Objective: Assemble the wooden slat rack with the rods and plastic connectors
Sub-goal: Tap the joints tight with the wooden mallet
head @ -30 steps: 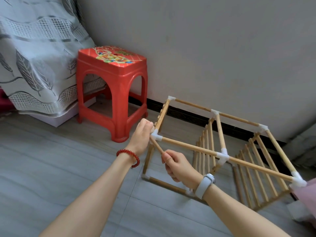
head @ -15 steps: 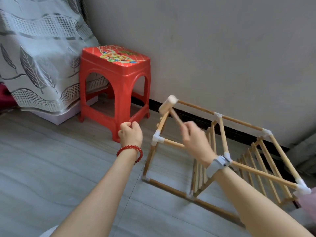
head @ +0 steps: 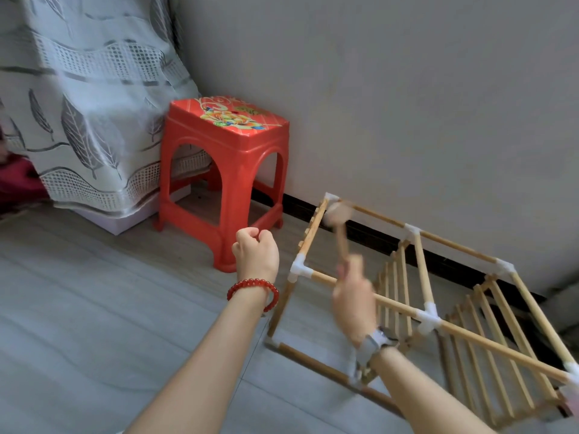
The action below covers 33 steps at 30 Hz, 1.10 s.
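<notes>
The wooden slat rack [head: 407, 305] stands on the floor by the wall, a frame of rods joined by white plastic connectors, such as the near-left one [head: 299, 270]. My right hand [head: 354, 299] is closed on the handle of a small wooden mallet [head: 337, 218]. The mallet's head is blurred and sits at the rack's far-left top corner connector. My left hand [head: 256, 253] is a loose fist with nothing in it, hovering just left of the rack and apart from it.
A red plastic stool [head: 224, 180] stands left of the rack against the grey wall. A leaf-patterned curtain [head: 84, 104] hangs at the far left over a white box. Grey floorboards stretch in front.
My left hand let go of the near-left connector and drew back into a fist. My right hand raised the mallet and swung its head down onto the far-left top corner.
</notes>
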Available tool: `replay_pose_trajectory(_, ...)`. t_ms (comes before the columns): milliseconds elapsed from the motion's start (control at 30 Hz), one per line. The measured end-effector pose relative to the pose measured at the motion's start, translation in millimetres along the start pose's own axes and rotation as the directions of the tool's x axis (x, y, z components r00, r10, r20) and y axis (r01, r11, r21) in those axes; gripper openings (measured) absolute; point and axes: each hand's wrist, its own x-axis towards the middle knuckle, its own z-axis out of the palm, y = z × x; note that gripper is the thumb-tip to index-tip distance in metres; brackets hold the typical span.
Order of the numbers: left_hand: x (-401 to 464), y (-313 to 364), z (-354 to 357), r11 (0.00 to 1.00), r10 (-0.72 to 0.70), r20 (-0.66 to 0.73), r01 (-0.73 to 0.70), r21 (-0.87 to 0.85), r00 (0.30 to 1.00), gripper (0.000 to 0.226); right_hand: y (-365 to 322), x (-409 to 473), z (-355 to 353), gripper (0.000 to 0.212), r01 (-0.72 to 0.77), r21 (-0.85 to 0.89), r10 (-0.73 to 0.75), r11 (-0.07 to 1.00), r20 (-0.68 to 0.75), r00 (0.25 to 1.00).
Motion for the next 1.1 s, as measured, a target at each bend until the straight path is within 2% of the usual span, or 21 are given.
replay_pose_trajectory(33,1.2,-1.9,0.0,1.0,-0.009,-0.003,0.009,0.001,1.0,0.032,8.6,-8.8,12.9,0.023,-0.101,-0.194,0.152,0.976,0.267,0.952)
replay_pose_trajectory(67,0.8,-5.1,0.0,1.0,-0.013,-0.005,0.013,0.011,1.0,0.032,13.4,-10.1,15.8,0.025,-0.127,-0.291,0.23,0.948,0.354,0.907)
replay_pose_trajectory(133,4.9,-7.7,0.1,0.999,-0.008,-0.003,0.008,0.031,1.0,0.032,8.2,11.6,3.7,0.022,-0.145,-0.061,0.155,0.988,0.228,0.961)
replay_pose_trajectory(167,7.9,-9.2,0.1,0.999,-0.017,-0.009,0.018,0.034,1.0,0.031,-0.8,21.6,-8.3,0.019,-0.063,0.102,0.054,0.993,0.09,0.994)
replay_pose_trajectory(233,10.8,-8.2,0.0,0.999,-0.038,-0.025,0.039,0.032,0.999,0.032,-16.1,26.8,-24.2,0.013,0.147,0.282,-0.092,0.948,-0.2,0.975)
replay_pose_trajectory(267,12.0,-7.9,-0.4,0.998,-0.049,-0.033,0.05,0.03,0.998,0.032,-15.2,22.1,-21.1,0.012,0.155,0.295,-0.096,0.943,-0.204,0.974)
replay_pose_trajectory(300,13.1,-7.9,-0.8,0.998,-0.055,-0.041,0.056,0.025,0.998,0.032,-12.8,10.9,-8.5,0.011,0.056,0.255,-0.038,0.965,-0.075,0.996)
replay_pose_trajectory(333,13.0,-8.7,-1.0,0.998,-0.06,-0.047,0.062,0.023,0.997,0.032,-9.9,-2.3,7.0,0.012,-0.088,0.074,0.073,0.993,0.189,0.979)
replay_pose_trajectory(367,12.3,-9.9,-0.3,0.998,-0.059,-0.05,0.06,0.028,0.997,0.031,-5.1,-9.1,17.1,0.017,-0.126,-0.128,0.167,0.984,0.384,0.908)
replay_pose_trajectory(400,9.8,-11.6,1.2,0.997,-0.055,-0.04,0.057,0.046,0.998,0.032,-1.8,-9.1,19.4,0.022,-0.112,-0.199,0.188,0.974,0.423,0.886)
replay_pose_trajectory(433,8.9,-13.5,2.8,0.997,-0.042,-0.021,0.043,0.069,0.999,0.032,-1.9,-1.1,16.0,0.024,-0.121,-0.119,0.157,0.986,0.381,0.911)
replay_pose_trajectory(500,9.9,-15.3,5.9,0.995,-0.027,-0.003,0.027,0.091,1.0,0.032,-13.8,21.4,-4.5,0.025,-0.053,0.202,0.028,0.978,0.124,0.992)
replay_pose_trajectory(533,10.3,-15.8,6.9,0.995,-0.032,-0.004,0.032,0.097,0.999,0.032,-18.6,29.5,-12.8,0.025,-0.006,0.313,0.007,0.95,-0.002,1.0)
replay_pose_trajectory(567,11.3,-16.9,7.7,0.994,-0.042,-0.008,0.042,0.097,0.999,0.032,-18.7,34.7,-15.7,0.025,0.023,0.388,0.003,0.921,-0.067,0.998)
replay_pose_trajectory(600,13.4,-18.3,8.8,0.993,-0.05,-0.011,0.051,0.11,0.999,0.032,-14.9,36.8,-12.7,0.025,-0.013,0.388,0.03,0.922,-0.036,0.999)
replay_pose_trajectory(700,22.3,-20.3,18.6,0.972,0.007,0.051,-0.019,0.235,0.999,0.032,12.9,43.2,5.8,0.028,-0.207,-0.025,0.204,0.978,0.327,0.923)
replay_pose_trajectory(733,27.8,-18.0,26.3,0.949,0.052,0.102,-0.081,0.304,0.993,0.032,20.7,56.1,2.8,0.028,-0.22,-0.054,0.226,0.974,0.324,0.919)
replay_pose_trajectory(867,61.4,-8.9,77.0,0.744,0.188,0.359,-0.371,0.556,0.914,0.035,23.4,132.6,-30.0,0.017,-0.153,0.162,0.133,0.975,0.128,0.983)
replay_pose_trajectory(933,79.9,-11.8,112.5,0.596,0.197,0.461,-0.479,0.644,0.865,0.041,25.6,170.0,-36.0,0.015,-0.12,0.083,0.107,0.989,0.138,0.985)
replay_pose_trajectory(1033,117.6,-20.6,162.1,0.425,0.156,0.542,-0.552,0.718,0.826,0.06,33.2,222.3,-38.6,0.022,-0.168,-0.061,0.178,0.984,0.247,0.953)
replay_pose_trajectory(1100,143.9,-28.5,185.1,0.32,0.134,0.564,-0.574,0.753,0.815,0.068,32.6,258.2,-46.0,0.029,-0.175,0.039,0.166,0.984,0.168,0.972)
